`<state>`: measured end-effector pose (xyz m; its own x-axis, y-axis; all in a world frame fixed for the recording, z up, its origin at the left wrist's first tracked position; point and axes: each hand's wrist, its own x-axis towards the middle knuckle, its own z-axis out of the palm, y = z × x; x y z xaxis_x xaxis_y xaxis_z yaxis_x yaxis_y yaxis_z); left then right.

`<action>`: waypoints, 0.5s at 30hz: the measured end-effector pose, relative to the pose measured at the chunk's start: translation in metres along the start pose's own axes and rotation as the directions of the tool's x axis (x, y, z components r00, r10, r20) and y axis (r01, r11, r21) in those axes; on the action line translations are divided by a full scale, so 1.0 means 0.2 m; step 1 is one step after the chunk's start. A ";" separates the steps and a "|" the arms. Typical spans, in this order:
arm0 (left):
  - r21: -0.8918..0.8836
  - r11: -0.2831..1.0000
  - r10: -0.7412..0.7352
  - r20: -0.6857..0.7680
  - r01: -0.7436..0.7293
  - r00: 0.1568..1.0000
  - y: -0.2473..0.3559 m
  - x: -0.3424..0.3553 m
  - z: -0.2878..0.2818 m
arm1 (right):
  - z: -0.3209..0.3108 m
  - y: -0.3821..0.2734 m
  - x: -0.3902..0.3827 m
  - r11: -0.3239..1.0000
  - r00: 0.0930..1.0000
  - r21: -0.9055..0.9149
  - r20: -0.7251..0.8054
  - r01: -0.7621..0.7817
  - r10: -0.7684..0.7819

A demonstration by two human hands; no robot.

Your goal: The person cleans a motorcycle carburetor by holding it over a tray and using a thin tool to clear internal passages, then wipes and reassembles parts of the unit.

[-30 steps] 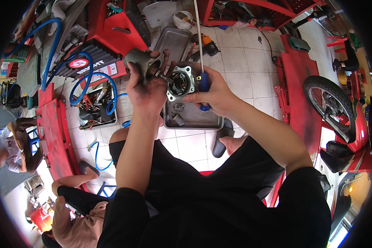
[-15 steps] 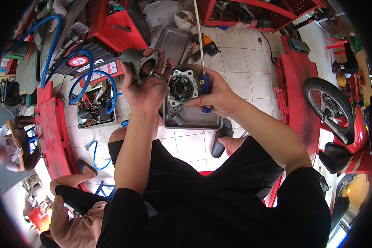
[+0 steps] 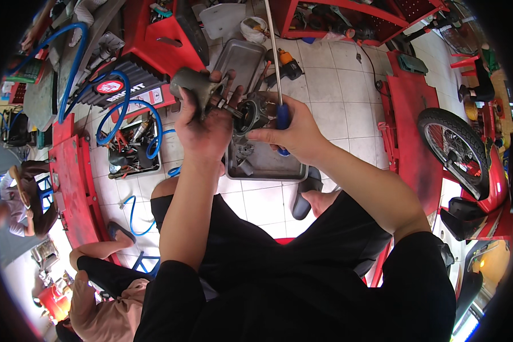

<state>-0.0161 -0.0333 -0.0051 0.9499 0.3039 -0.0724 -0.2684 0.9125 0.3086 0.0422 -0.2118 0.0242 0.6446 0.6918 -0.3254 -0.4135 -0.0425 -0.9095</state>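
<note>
My left hand [image 3: 204, 137], its fingers dark with grease, is wrapped round a grey metal motor housing [image 3: 189, 84]. A thin metal shaft [image 3: 228, 107] sticks out of the housing towards the right. Its end is at the mouth of a round, hollow metal casing [image 3: 257, 114] with bolt lugs; I cannot tell whether it is inside. My right hand [image 3: 299, 128] grips that casing and, in the same grasp, a screwdriver [image 3: 283, 116] with a blue handle. The screwdriver's long shank points up and away from me. Both hands are above a grey metal tray [image 3: 282, 172] on the floor.
Small metal parts [image 3: 244, 161] lie in the tray. Beyond stand a second tray [image 3: 242, 52], an orange-and-black power drill [image 3: 289, 65] and a white bucket [image 3: 253, 28]. Left are a tool bin [image 3: 132, 149] and a coiled blue hose [image 3: 121, 105]; right, a motorcycle wheel [image 3: 455, 147]. Another person [image 3: 105, 308] sits lower left.
The casing in my right hand has turned, so its open face points left towards the shaft. My left hand has tilted the housing and brought the shaft closer to the casing.
</note>
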 end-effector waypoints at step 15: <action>0.281 0.958 0.040 0.073 -0.059 0.997 -0.11 -0.02 0.02 | 0.02 0.03 0.00 0.910 0.910 -0.338 -0.249 0.239 -0.331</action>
<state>-0.0128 -0.0560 -0.0080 0.9475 0.3196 0.0091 -0.2682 0.7792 0.5665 0.0373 -0.2098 0.0190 0.8837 0.4643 -0.0596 -0.0053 -0.1173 -0.9931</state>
